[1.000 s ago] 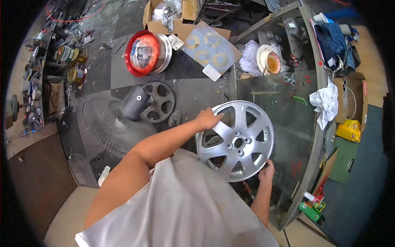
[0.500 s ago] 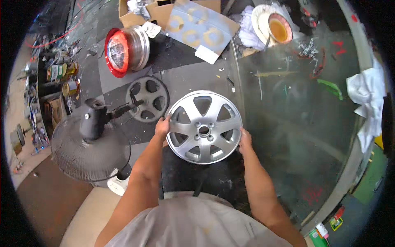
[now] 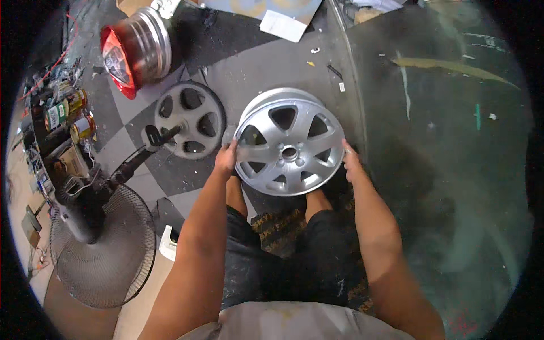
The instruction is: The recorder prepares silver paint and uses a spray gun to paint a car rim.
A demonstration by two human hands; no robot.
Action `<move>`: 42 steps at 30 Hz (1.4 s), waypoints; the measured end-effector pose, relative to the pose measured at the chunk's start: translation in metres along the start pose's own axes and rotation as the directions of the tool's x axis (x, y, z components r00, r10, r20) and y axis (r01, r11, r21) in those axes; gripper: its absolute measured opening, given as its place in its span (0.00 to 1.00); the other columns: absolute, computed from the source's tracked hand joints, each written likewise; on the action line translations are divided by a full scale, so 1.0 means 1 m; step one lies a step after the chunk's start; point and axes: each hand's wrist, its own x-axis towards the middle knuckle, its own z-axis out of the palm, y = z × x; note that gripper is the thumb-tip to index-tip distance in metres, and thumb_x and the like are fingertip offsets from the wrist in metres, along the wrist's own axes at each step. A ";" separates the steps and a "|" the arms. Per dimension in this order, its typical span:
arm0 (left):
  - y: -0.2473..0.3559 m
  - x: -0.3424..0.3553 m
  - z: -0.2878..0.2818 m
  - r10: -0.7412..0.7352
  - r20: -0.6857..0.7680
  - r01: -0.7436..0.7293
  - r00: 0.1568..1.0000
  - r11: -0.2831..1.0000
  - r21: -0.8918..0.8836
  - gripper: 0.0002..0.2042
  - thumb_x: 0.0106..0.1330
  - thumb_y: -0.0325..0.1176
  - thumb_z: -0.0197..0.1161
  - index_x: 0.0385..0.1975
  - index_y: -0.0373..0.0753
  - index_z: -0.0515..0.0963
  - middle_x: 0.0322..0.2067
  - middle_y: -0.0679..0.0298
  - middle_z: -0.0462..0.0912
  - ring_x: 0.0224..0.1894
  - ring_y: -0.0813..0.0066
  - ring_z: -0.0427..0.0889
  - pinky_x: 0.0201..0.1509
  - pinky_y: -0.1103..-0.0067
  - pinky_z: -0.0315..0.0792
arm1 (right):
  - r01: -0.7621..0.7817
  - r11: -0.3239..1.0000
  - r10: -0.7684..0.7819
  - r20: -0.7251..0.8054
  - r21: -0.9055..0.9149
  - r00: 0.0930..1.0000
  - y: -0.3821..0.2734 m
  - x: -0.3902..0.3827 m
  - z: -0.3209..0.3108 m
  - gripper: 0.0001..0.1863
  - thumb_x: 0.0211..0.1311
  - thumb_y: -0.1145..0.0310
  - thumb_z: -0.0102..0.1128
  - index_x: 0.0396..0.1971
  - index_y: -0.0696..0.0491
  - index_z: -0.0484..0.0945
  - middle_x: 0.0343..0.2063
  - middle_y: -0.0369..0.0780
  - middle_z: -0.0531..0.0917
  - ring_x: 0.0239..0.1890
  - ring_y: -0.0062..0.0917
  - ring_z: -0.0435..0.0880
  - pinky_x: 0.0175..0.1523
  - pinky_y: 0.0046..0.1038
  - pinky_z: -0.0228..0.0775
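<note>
Between my two hands is a silver alloy wheel rim (image 3: 262, 152) with wide spokes and a centre hole, tilted and held above my legs. My left hand (image 3: 226, 153) grips its left edge, fingers partly hidden. My right hand (image 3: 351, 159) grips the right edge. Just left of the rim, a grey spoked round base (image 3: 198, 119) of an upturned black pedestal fan lies on the floor, its wire cage (image 3: 102, 272) toward the lower left.
A red-and-chrome rim (image 3: 147, 48) lies at the upper left beside a stained board (image 3: 238, 7) and white card (image 3: 281, 25). Tins (image 3: 79, 129) line a cluttered shelf on the left. A large dark glass panel (image 3: 436, 141) fills the right side.
The rim has moved from being held at my right side to centred between both hands, now tilted. My view has turned further downward, bringing my legs into sight.
</note>
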 end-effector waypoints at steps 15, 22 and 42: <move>-0.035 -0.126 -0.004 0.053 0.539 -0.465 0.840 0.580 0.669 0.35 0.65 0.61 0.57 0.62 0.37 0.72 0.58 0.43 0.77 0.61 0.50 0.76 0.66 0.66 0.68 | 0.179 0.727 -0.138 0.115 -0.663 0.984 0.120 -0.129 0.041 0.35 0.64 0.45 0.59 0.61 0.58 0.72 0.54 0.51 0.81 0.59 0.42 0.79 0.63 0.39 0.68; -0.069 -0.306 -0.020 -0.065 0.543 -0.545 0.837 -0.178 0.819 0.28 0.65 0.55 0.59 0.61 0.47 0.78 0.66 0.58 0.72 0.73 0.52 0.61 0.74 0.43 0.39 | 0.294 0.249 -0.279 0.223 -0.923 0.934 0.114 -0.308 0.135 0.32 0.58 0.45 0.65 0.56 0.51 0.78 0.52 0.50 0.82 0.57 0.46 0.78 0.63 0.43 0.68; -0.091 -0.327 -0.184 -0.100 0.736 -0.690 0.670 0.285 0.666 0.22 0.68 0.44 0.49 0.57 0.43 0.79 0.66 0.51 0.69 0.65 0.49 0.72 0.66 0.62 0.68 | 0.532 0.629 -0.490 0.242 -0.567 0.837 0.109 -0.462 0.180 0.28 0.67 0.55 0.62 0.60 0.57 0.74 0.40 0.43 0.85 0.38 0.26 0.82 0.44 0.29 0.74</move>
